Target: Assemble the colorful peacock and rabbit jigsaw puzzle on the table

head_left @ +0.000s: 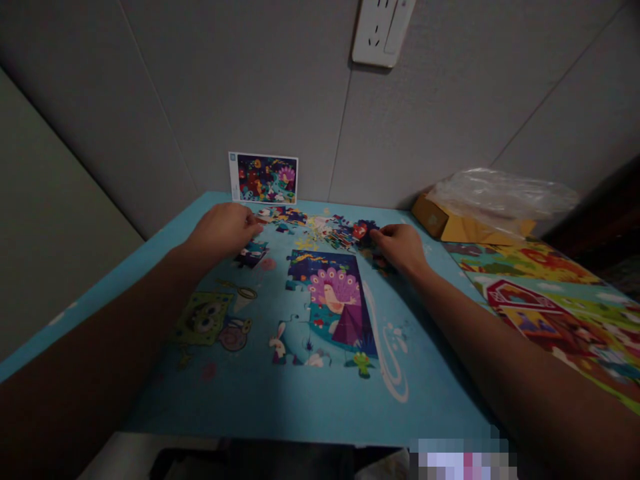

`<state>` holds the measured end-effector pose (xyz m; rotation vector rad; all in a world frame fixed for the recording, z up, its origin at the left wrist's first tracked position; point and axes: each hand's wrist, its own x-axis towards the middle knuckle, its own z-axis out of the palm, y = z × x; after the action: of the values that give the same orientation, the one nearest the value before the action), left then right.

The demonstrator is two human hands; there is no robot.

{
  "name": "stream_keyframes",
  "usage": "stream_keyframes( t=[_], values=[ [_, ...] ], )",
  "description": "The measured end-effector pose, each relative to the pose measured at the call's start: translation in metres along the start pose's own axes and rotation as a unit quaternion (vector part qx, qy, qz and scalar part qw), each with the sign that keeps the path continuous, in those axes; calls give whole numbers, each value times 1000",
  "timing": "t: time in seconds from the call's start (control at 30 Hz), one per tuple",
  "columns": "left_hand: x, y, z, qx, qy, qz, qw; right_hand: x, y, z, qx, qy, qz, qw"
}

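Observation:
A partly joined jigsaw puzzle lies mid-table, showing a purple peacock-like bird, a tent and a white rabbit. Beyond it, loose puzzle pieces spread in a heap across the table. My left hand is at the heap's left end, fingers curled together; whatever is in them is hidden. Just below its fingertips are dark puzzle pieces. At the heap's right end, my right hand pinches the edge of a dark puzzle piece between thumb and finger.
A picture card of the puzzle scene leans against the wall. The blue table has printed cartoon figures. To the right are a yellow box with clear plastic on it and a colourful farm picture. A socket is above.

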<state>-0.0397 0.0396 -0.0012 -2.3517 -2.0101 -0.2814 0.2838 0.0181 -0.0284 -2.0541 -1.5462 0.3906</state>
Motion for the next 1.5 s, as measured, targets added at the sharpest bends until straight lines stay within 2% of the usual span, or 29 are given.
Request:
stream_keyframes(
  t=[0.1,0.17,0.27,0.4,0.5,0.6,0.67,0.73,0.8,0.87,1.0,1.1,1.23,1.37,1.5],
  values=[
    [0,-4,4,21,-73,23,997,4,0,0,-60,-22,33,997],
    [-1,-5,6,31,-99,55,993,5,0,1,-84,-22,39,995],
    [-1,-3,9,34,-106,76,991,5,0,3,-96,-18,35,995],
    [1,-4,8,14,-112,64,992,2,-2,2,-97,-6,26,995],
    [3,-3,8,-28,-61,43,997,-5,-9,0,-103,48,-19,993],
    [1,9,11,-172,20,43,984,-20,-20,2,-49,71,-107,990],
    [-5,23,14,-324,29,81,942,-34,-28,7,26,7,-188,982],
    [-12,39,20,-438,-5,127,890,-48,-34,15,113,-104,-250,956],
    [-18,52,25,-500,-51,162,849,-58,-37,22,178,-202,-276,923],
    [-23,60,30,-530,-80,185,824,-61,-37,27,220,-248,-272,903],
    [-24,61,31,-550,-72,192,809,-56,-34,28,269,-256,-237,898],
    [-23,59,30,-556,-64,197,805,-53,-33,26,270,-257,-223,901],
    [-23,58,28,-554,-78,201,804,-54,-35,24,277,-267,-244,890],
    [-25,58,24,-570,-96,204,790,-53,-33,22,286,-274,-273,877],
    [-27,57,19,-571,-103,218,785,-50,-29,23,295,-314,-303,850]
  ],
)
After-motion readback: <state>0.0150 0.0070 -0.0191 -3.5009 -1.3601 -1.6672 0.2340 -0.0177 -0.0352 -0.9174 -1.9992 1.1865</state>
